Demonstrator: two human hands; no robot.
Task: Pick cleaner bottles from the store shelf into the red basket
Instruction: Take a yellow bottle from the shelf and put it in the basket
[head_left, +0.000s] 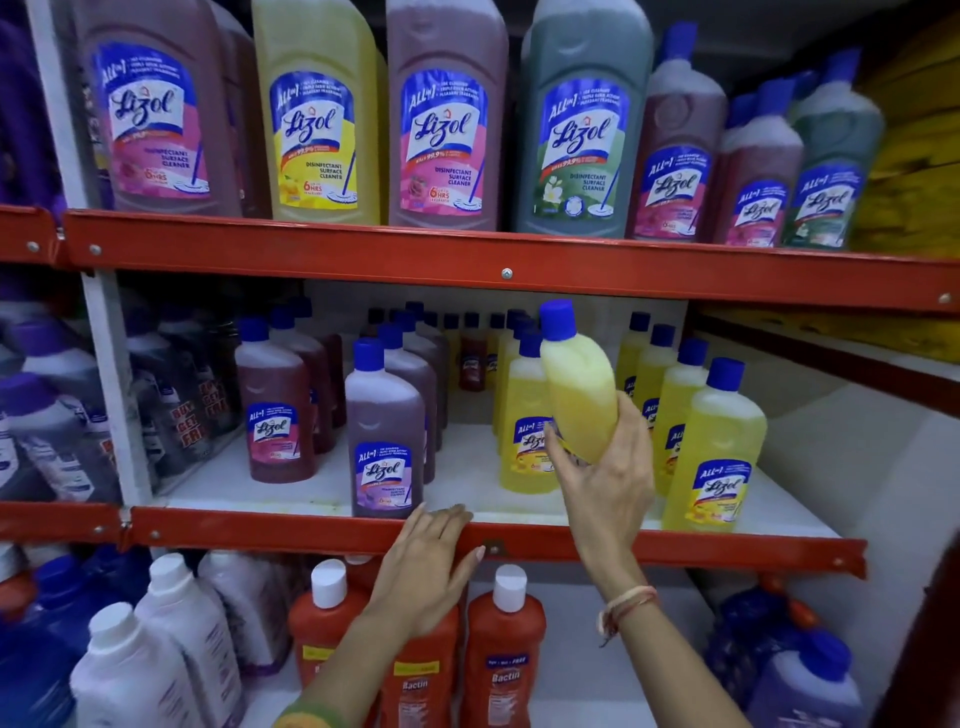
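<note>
My right hand (605, 483) grips a yellow cleaner bottle (579, 384) with a blue cap, tilted left and lifted off the middle shelf (311, 483). More yellow bottles (714, 452) stand in rows behind and to the right of it. A purple bottle (383, 436) and a pink bottle (275, 410) stand further left on the same shelf. My left hand (426, 566) lies flat, fingers together, against the red front rail (727, 553) of that shelf, holding nothing. The red basket is not in view.
Large cleaner bottles (447, 119) in pink, yellow and green fill the top shelf. Below, orange bottles (501, 654) with white caps and white bottles (187, 629) stand close under my left hand. Dark bottles (57, 431) fill the bay at left.
</note>
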